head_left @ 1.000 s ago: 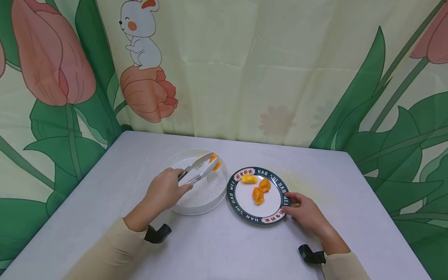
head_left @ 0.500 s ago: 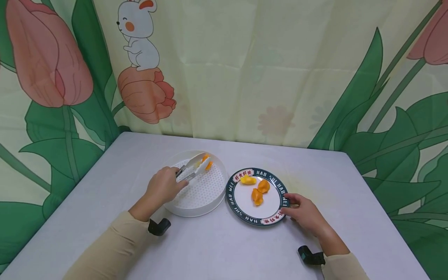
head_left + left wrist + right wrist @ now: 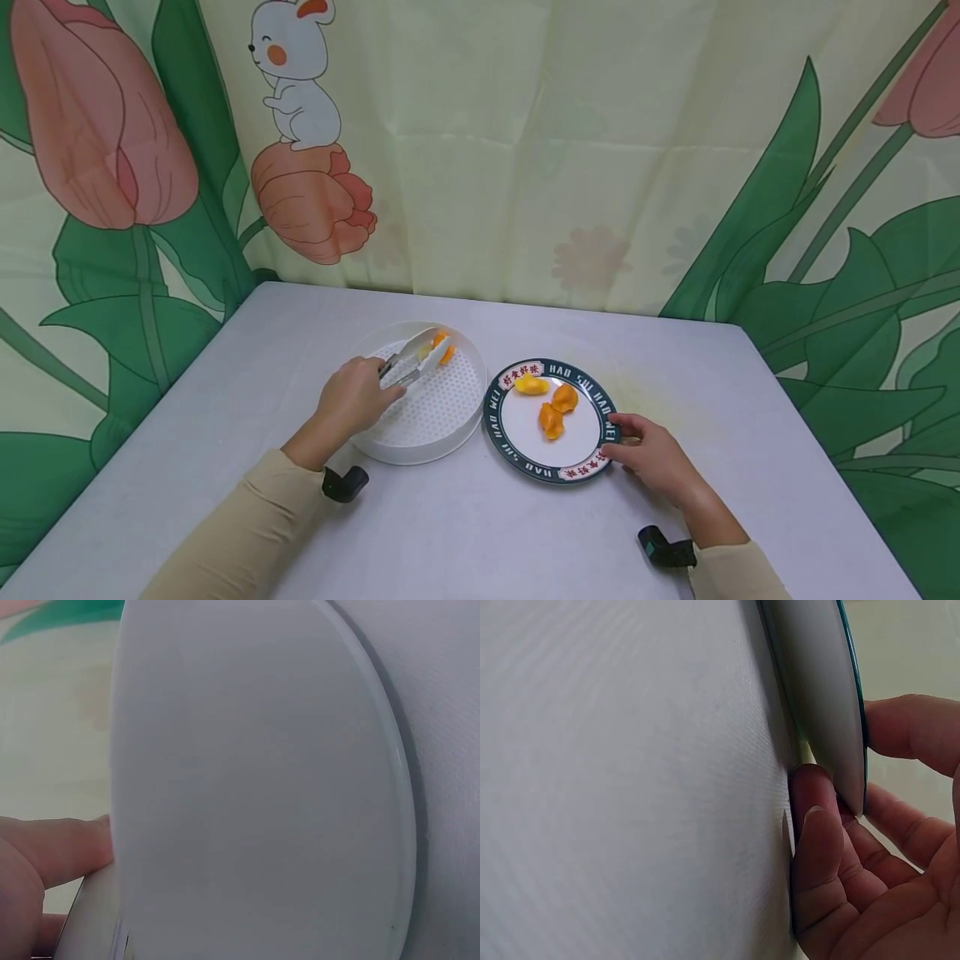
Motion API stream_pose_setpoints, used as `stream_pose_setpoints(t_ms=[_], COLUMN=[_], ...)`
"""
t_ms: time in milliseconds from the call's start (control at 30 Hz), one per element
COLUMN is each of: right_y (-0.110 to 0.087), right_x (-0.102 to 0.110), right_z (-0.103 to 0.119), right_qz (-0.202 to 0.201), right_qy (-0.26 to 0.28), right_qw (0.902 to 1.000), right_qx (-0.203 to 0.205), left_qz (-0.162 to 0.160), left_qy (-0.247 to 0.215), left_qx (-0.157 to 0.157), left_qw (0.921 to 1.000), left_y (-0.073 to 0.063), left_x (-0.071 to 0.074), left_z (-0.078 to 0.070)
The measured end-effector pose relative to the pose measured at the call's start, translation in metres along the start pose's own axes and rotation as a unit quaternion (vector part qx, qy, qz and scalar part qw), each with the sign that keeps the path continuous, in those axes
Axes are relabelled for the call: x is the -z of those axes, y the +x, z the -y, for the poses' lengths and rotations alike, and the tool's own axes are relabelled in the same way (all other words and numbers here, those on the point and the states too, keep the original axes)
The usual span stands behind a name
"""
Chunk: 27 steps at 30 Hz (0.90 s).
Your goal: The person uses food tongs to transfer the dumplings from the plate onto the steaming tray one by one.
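My left hand (image 3: 351, 398) grips a pair of tongs (image 3: 411, 375) over a round white steamer tray (image 3: 420, 455) with a perforated bottom. Between the tong tips is an orange dumpling-like piece (image 3: 447, 356), partly covered by them; a yellowish patch shows between the tong arms, too small to make out. In the left wrist view, the tray's side wall (image 3: 262, 780) hides most of the tongs. My right hand (image 3: 654, 457) pinches the right rim of a green-edged plate (image 3: 573, 446), some fingers beneath it. On the plate lie a yellow dumpling (image 3: 532, 385) and two orange dumplings (image 3: 551, 422).
Plate and tray stand side by side, almost touching, on a white-covered table (image 3: 465, 542). Behind the table's far edge hangs a cloth backdrop (image 3: 480, 167) printed with tulips and a rabbit. Each wrist carries a black camera (image 3: 346, 484).
My left hand and the tongs with the orange dumpling have shifted slightly left over the tray, then stayed nearly still. The right hand keeps its hold on the plate.
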State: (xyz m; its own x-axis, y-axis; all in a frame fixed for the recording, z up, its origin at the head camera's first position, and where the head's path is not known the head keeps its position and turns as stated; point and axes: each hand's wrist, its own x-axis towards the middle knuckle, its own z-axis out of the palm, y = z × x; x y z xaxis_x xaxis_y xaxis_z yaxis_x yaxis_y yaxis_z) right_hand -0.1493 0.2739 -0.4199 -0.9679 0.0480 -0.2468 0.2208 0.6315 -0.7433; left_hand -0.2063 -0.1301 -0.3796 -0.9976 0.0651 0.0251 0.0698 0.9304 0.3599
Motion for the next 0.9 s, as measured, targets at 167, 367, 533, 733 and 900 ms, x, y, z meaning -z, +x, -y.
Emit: stream_pose_setpoints(t_ms=[167,367,533,733,900], right_y=[0.001,0.000,-0.001,0.000,0.000], right_x=[0.000,0.000,0.000,0.000,0.000], right_z=[0.000,0.000,-0.001,-0.001,-0.001], right_qz=[0.001,0.000,-0.001,-0.001,-0.001], right_qy=[-0.002,-0.001,0.000,-0.001,-0.003], right_qw=[1.0000,1.0000,1.0000,1.0000,1.0000], right_qx=[-0.002,-0.006,-0.006,-0.002,-0.002], left_qz=[0.001,-0.006,-0.012,-0.008,-0.021], left_qy=[-0.005,-0.016,-0.022,-0.025,-0.031], left_qx=[0.011,0.010,-0.005,-0.027,-0.060], left_qw=[0.9999,0.9998,0.9997,0.9993,0.9975], left_y=[-0.001,-0.003,-0.007,-0.017,-0.027], left_x=[0.001,0.005,0.010,0.016,0.016], left_z=[-0.001,-0.003,-0.009,-0.022,-0.032])
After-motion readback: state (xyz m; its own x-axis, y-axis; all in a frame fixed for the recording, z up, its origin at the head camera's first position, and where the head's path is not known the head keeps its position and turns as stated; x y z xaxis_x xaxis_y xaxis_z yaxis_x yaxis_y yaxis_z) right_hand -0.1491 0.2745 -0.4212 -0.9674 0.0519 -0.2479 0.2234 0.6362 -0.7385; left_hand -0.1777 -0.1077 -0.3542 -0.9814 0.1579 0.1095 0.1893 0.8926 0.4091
